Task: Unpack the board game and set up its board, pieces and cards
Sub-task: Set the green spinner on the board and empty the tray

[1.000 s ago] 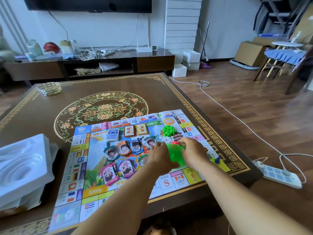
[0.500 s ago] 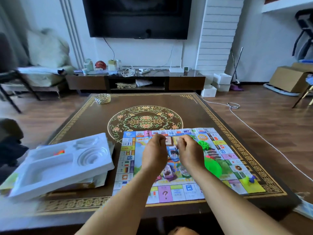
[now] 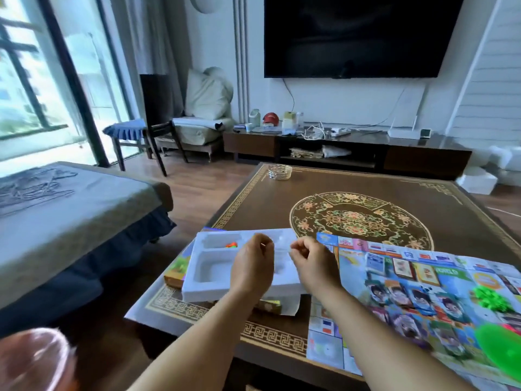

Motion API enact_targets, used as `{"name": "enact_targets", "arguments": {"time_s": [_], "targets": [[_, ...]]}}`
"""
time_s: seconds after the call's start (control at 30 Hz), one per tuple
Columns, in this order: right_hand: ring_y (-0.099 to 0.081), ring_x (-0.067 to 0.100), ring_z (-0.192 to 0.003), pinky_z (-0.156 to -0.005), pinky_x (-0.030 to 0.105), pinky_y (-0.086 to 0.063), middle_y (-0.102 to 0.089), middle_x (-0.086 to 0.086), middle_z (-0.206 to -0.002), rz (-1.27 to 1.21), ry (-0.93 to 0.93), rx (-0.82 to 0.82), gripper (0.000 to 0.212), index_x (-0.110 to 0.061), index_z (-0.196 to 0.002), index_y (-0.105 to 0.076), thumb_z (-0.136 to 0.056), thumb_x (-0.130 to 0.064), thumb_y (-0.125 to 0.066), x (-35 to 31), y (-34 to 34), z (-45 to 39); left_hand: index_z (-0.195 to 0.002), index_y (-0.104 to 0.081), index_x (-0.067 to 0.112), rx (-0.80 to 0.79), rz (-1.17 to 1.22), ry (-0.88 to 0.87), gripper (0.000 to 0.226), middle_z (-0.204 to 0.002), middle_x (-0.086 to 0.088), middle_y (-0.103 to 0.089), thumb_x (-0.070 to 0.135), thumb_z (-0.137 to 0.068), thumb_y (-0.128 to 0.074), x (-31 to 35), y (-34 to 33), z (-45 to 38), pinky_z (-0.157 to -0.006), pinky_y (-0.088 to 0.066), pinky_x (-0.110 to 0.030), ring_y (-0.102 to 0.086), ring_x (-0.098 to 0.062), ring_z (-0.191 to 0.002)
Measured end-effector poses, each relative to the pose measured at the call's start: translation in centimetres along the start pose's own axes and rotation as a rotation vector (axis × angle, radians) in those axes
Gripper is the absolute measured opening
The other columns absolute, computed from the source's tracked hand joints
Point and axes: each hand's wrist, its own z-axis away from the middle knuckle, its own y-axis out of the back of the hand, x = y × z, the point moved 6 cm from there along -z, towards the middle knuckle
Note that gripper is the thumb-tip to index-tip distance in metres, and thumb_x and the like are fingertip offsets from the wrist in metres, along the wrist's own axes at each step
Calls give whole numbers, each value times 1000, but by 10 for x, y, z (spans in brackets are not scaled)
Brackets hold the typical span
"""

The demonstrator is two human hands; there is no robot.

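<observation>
Head view: both hands are held above the white tray (image 3: 208, 273) at the counter's (image 3: 394, 182) left edge. The left grip (image 3: 253, 262) and right grip (image 3: 313, 262) are curled; whether anything is pinched cannot be told. The board (image 3: 423, 292) is spread to the right, with cards (image 3: 400, 268) laid on it.

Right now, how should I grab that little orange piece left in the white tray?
Probably pinch the orange piece from straight above with two fingertips. It lies low in the far left compartment of the white tray, and the raised walls block any sideways reach. The left hand hovers closest.
</observation>
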Motion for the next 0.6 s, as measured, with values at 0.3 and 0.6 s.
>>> {"name": "enact_targets", "arguments": {"time_s": [0.3, 0.6], "targets": [[-59, 23, -106, -82, 27, -44, -67, 1, -113, 115, 95, -212, 24, -19, -111, -64, -93, -16, -48, -29, -109, -57, -108, -62, 21, -23, -215, 191, 28, -107, -6, -64, 13, -92, -41, -106, 26, -83, -68, -35, -23, -57, -27, -93], [-43, 25, -121, -95, 30, -40, -57, 4, -124, 450, 253, -473, 37, -26, -122, -59, -92, -11, -42, -27, -185, -110, -87, -66, 13, -309, -670, 97, 17, -90, -9, -66, 9, -85, -49, -131, -3, -144, -64, -41, -31, -61, -29, -87]]}}
